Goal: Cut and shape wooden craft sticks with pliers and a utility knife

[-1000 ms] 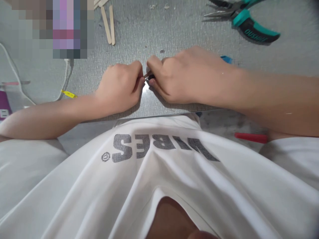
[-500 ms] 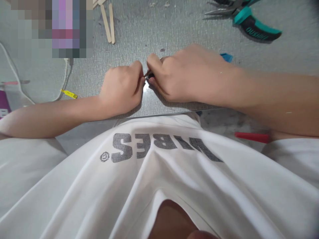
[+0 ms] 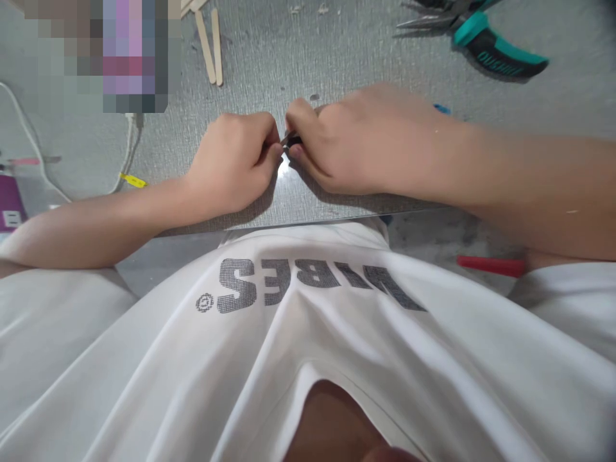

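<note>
My left hand (image 3: pixel 233 160) is closed in a pinch just above the table, thumb against curled fingers. Whatever lies between its fingertips is too small or too hidden to name. Almost touching it, my right hand (image 3: pixel 346 144) is closed around a small dark metal tool (image 3: pixel 291 137) whose narrow tip points at the left fingertips. Most of that tool is covered by the right fingers, so its kind does not show. A bit of something blue (image 3: pixel 441 108) peeks out beyond the right wrist; I cannot tell whether it belongs to the tool.
Teal-and-black long-nose pliers (image 3: pixel 500 48) lie at the far right of the grey table (image 3: pixel 260 70). Wooden craft sticks (image 3: pixel 210 48) are at the back, left of centre. A white cable (image 3: pixel 36 144) with a yellow tag runs along the left. Below the table edge shows a red object (image 3: pixel 491 265).
My left hand has turned slightly, its knuckles rising and its thumb showing more. The right hand has shifted a little, and less of the blue thing shows behind the wrist.
</note>
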`<state>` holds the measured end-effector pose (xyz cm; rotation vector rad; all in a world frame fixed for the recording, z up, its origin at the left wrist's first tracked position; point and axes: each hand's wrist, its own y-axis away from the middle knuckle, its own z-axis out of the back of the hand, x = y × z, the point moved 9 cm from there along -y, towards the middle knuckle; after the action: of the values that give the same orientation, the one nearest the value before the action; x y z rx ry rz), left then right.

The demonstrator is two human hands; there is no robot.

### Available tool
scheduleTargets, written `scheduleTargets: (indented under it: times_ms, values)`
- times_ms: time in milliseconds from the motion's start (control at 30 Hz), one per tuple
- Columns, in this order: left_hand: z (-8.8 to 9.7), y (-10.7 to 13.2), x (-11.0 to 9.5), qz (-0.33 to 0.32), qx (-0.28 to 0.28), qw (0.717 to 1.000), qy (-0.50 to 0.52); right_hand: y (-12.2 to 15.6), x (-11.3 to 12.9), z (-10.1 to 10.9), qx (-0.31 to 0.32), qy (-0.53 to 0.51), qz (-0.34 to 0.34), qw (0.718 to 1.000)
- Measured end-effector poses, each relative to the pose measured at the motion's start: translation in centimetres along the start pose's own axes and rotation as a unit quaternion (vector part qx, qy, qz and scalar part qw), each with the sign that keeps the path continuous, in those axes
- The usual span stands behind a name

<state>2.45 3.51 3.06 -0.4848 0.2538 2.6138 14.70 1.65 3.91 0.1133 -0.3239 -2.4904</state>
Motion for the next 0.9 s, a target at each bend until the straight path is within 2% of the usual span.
scheduleTargets:
  times_ms: [333, 633, 900]
  values:
    - [0.5, -0.6, -0.2, -0.010, -0.013, 1.000, 0.014, -0.1, -1.2, -0.4, 0.025, -0.033, -0.019, 0.999]
    - [0.1, -1.2, -0.4, 0.002, -0.003, 1.000, 0.006, -0.4, -1.6, -0.6, 0.046, 0.018, 0.004, 0.999]
    - [0.1, -1.4, -0.4, 0.004, -0.005, 1.000, 0.005, -0.7, -2.8, -1.6, 0.052, 0.004, -0.004, 0.999]
